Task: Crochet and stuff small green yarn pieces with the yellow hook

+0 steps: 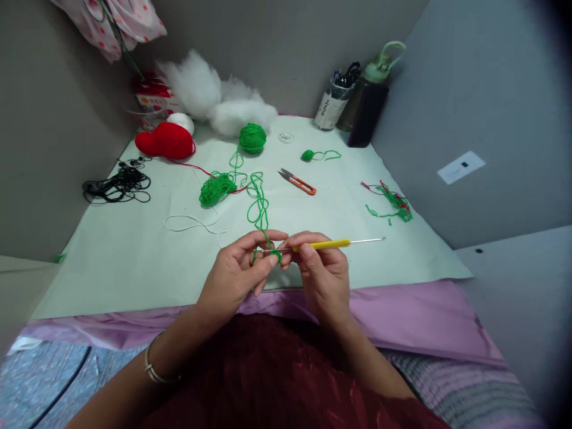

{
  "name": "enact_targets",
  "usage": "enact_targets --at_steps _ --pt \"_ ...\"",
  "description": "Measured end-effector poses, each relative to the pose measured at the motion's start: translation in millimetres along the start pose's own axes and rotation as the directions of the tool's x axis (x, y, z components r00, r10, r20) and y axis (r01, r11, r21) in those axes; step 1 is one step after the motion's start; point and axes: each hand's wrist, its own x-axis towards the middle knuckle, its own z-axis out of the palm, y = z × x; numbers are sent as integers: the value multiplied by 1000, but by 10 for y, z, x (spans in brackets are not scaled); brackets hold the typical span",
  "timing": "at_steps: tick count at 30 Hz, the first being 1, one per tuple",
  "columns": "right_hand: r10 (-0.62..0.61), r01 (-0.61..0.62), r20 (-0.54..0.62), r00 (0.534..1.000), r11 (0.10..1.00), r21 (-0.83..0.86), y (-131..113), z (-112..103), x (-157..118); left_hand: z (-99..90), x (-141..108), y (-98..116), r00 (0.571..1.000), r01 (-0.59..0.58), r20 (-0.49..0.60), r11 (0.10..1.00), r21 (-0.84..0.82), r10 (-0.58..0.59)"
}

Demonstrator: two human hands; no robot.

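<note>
My left hand (239,265) pinches a small piece of green crochet (276,256) between thumb and fingers, near the table's front edge. Green yarn (258,205) runs from it up over the forefinger to the loose strands behind. In my right hand (322,268) is a crochet hook (333,244) with a yellow handle, held almost level. Its left end reaches the green crochet, while the other metal tip points right. Beyond the hands lie a loose green yarn bundle (217,189) and a green yarn ball (252,138). Thread snips (297,182) with orange handles rest behind my right hand.
Red yarn (165,141), white stuffing (194,86) and black cord (118,183) occupy the left and back. A small green crocheted piece (307,155) lies behind the snips. Yarn scraps (395,202) are at right. A pen cup (332,107), bottle (378,74) and phone (369,116) stand back right.
</note>
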Motion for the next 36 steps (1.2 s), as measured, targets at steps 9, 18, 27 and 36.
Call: enact_targets --at_steps 9,18,27,36 --pt "-7 8 -40 999 999 35 -13 48 29 4 43 38 999 26 -42 990 -138 -32" --pt "162 -145 -95 982 976 162 -109 -10 110 -45 43 121 965 248 172 898 -363 -197" --pt "-157 159 24 987 966 -205 -64 13 30 40 38 -3 999 -12 -46 993 -120 7" --pt "-447 500 257 857 601 -623 6 17 -64 65 52 11 995 28 -80 939 -344 -59"
